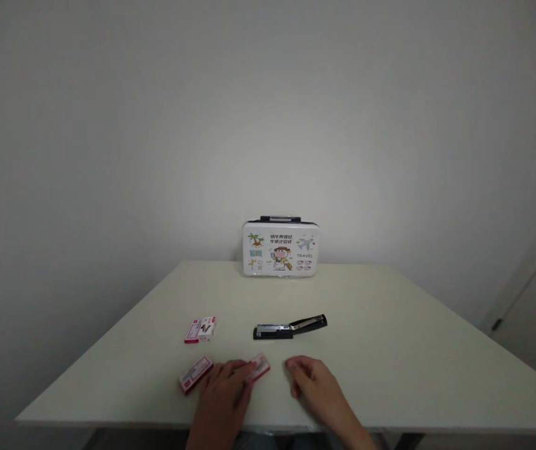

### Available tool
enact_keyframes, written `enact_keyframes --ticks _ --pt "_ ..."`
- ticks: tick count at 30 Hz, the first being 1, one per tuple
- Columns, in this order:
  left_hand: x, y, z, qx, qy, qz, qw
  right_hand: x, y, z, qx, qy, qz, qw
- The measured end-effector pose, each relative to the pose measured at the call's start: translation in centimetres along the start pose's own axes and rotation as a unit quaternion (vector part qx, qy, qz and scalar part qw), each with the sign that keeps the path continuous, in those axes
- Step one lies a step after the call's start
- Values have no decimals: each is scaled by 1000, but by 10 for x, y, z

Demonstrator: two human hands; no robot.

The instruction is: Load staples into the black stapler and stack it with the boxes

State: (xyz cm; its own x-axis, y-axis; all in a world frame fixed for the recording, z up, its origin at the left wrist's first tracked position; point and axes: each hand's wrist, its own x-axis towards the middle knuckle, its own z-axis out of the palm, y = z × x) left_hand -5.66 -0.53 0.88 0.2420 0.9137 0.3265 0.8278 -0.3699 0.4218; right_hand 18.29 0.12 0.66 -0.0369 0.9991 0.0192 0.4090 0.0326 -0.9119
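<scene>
Near the front edge of the table, my left hand (223, 390) has its fingers closed on the near end of a small pink-and-white staple box (260, 366), which is slightly blurred. A second staple box (196, 374) lies against the outer side of that hand. To the right, my right hand (313, 382) rests low over the tabletop with curled fingers pressed together; whatever is in them, if anything, is hidden. Beyond both hands a black stapler (274, 332) lies opened out, its metal magazine showing and its top arm (312, 324) swung to the right.
Two more small boxes, one pink (192, 330) and one white with a stapler picture (207, 328), lie side by side at left. A white cartoon-printed case (280, 250) with a dark handle stands at the back of the pale table (389, 350), by the wall.
</scene>
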Motion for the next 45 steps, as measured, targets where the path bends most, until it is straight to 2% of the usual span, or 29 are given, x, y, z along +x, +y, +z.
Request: enact_keyframes --ticks 2,4,7,11,15,17,19,21,23,26,30,33,37,39,43,45 --pt "14 13 6 -71 -32 59 995 11 -7 4 3 -7 -1 1000" --pt "26 21 9 -117 -41 84 989 21 -8 1 -7 20 12 1000" --pt "34 20 10 -156 -41 68 985 28 -1 -15 -33 59 30 997" --pt "34 12 16 -181 -29 56 981 25 12 -42 -50 65 30 996" --pt "32 11 22 -187 -22 38 981 21 2 -51 -96 69 -19 993" --pt "32 11 23 -190 -21 35 981 23 -16 -48 -150 33 -67 986" --pt "31 12 23 -193 -20 36 980 27 -37 -43 -233 -33 -111 966" --pt "31 12 22 -194 -22 35 980 35 -57 -39 -329 -100 -136 929" --pt "30 11 22 -197 -25 34 979 44 -71 -36 -406 -141 -151 890" --pt "29 11 23 -204 -27 33 978 57 -81 -29 -455 -175 -166 858" --pt "30 11 23 -205 -34 26 978 65 -83 -24 -472 -202 -188 837" --pt "30 12 23 -208 -37 16 977 62 -77 -29 -420 -199 -219 858" --pt "29 12 23 -212 -35 6 977 48 -51 -48 -275 -143 -183 933" --pt "29 12 22 -215 -37 5 976 37 -34 -59 -219 -111 -159 956" --pt "33 14 18 -211 -11 26 977 15 -7 -73 -173 -46 -132 975" --pt "36 19 19 -195 2 15 981 7 -2 -73 -167 -45 -132 976"
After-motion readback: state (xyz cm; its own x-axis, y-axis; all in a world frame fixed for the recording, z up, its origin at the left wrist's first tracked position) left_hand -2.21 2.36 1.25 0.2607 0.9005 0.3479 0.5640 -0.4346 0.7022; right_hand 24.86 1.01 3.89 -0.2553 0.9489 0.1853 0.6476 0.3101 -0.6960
